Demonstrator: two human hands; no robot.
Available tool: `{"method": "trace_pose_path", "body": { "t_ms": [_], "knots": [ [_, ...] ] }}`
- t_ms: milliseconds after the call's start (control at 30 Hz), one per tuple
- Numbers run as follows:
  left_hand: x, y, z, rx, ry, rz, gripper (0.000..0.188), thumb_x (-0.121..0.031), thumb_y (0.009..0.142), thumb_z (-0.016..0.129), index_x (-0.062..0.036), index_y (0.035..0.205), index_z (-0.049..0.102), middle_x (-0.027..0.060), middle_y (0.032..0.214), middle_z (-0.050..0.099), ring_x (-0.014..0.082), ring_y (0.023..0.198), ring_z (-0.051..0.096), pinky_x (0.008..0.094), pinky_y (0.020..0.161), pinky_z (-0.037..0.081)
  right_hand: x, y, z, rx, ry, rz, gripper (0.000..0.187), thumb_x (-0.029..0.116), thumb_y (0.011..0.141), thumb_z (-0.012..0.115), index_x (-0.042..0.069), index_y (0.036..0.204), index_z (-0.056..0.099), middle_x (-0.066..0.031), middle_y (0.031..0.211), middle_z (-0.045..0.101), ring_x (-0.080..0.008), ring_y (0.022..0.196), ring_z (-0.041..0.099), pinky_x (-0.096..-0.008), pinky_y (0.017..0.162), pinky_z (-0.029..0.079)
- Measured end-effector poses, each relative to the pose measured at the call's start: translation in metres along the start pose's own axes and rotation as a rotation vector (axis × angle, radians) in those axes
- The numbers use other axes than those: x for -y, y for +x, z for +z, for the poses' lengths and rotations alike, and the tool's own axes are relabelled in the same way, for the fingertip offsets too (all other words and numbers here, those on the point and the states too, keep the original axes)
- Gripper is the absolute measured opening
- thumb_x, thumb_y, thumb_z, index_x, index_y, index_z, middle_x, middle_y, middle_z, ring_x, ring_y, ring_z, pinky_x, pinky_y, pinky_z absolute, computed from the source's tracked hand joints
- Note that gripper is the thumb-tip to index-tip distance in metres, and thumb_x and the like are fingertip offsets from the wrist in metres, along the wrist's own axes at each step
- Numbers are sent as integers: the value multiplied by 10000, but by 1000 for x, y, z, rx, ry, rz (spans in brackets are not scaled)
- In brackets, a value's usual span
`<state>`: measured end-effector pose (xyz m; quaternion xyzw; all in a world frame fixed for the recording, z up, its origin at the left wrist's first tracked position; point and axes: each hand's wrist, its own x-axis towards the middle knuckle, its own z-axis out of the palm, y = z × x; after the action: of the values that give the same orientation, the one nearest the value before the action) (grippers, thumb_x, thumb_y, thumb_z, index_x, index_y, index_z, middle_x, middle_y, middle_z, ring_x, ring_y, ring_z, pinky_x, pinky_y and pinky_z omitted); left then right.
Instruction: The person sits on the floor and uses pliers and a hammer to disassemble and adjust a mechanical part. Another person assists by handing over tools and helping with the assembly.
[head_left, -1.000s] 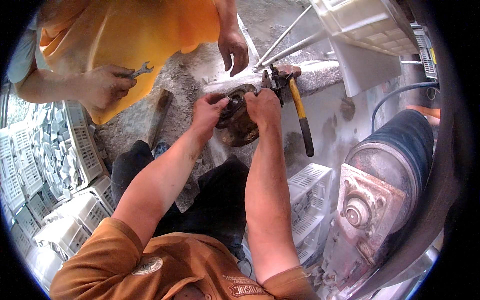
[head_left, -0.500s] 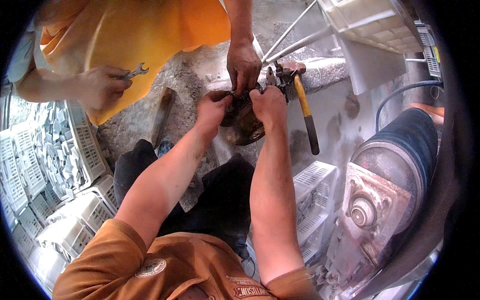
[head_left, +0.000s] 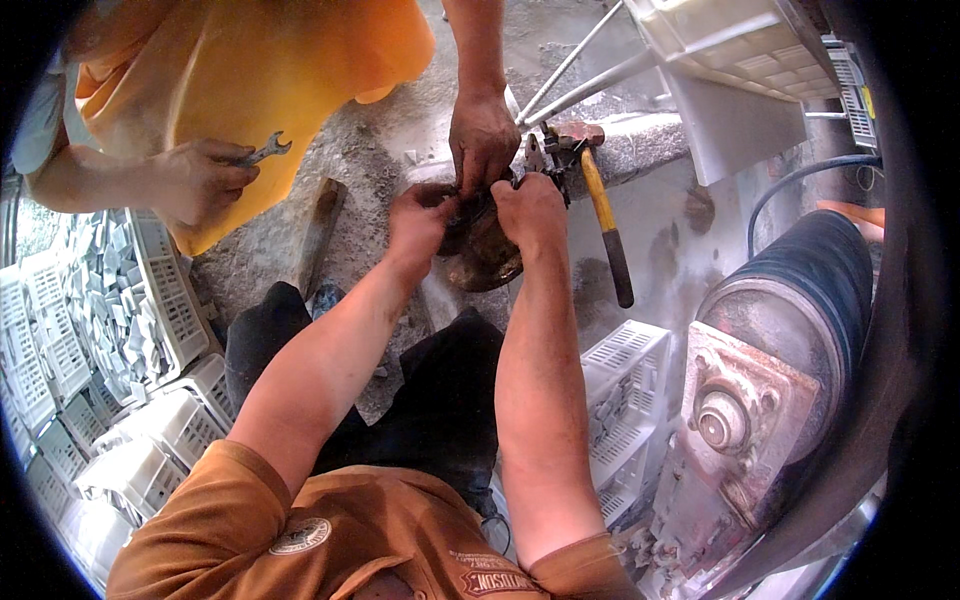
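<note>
A rounded, greasy dark metal part sits at the middle, in front of my knees. My left hand grips its left side, thumb and fingers pinched at the upper edge. My right hand is closed on its right side, fingers curled over the top. Between my hands, a co-worker's hand reaches down with its fingertips on the same part. What lies under the fingertips is hidden. The co-worker's other hand holds an open-end wrench at the left, away from the part.
A hammer with a yellow and black handle lies right of my right hand, beside dark tools. A wooden bar lies left. Crates of grey pieces fill the left side. A white crate and large roller stand right.
The whole view shifts slightly. My hands stay on the metal part; the co-worker's fingers press a little lower between them. The wrench has barely moved.
</note>
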<state>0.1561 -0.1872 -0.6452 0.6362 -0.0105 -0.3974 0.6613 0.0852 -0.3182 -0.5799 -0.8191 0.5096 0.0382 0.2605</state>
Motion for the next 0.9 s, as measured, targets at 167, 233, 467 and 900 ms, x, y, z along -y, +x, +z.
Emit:
{"method": "trace_pose_path", "body": {
  "t_ms": [167,233,467,900],
  "knots": [
    [-7,-6,4,-71,128,-31,225,-76,827,706,26,1023,666,94,936,696,155,834,627,291,752,498,0,-3,2,-14,-21,5,466,348,778,583,-92,906,671,-323,1014,630,-445,999,610,-467,920,465],
    [-2,-4,3,-85,145,-15,227,-82,821,710,27,1015,668,94,931,697,154,828,628,294,749,499,1,-4,2,-20,-3,3,460,345,775,587,-90,903,670,-321,1006,632,-446,991,612,-469,914,467],
    [0,-2,2,-8,140,19,232,-74,824,683,35,1028,671,91,927,700,154,835,630,295,762,498,-6,0,2,-28,38,-12,440,334,767,597,-87,871,674,-317,958,640,-449,956,621,-478,879,476],
    [2,-3,6,44,30,-45,275,-64,836,619,45,1086,656,103,1002,695,174,925,631,300,843,483,-21,-2,1,-69,96,-11,386,290,780,596,-77,875,665,-316,911,632,-452,937,622,-473,826,484]
  ]
}}
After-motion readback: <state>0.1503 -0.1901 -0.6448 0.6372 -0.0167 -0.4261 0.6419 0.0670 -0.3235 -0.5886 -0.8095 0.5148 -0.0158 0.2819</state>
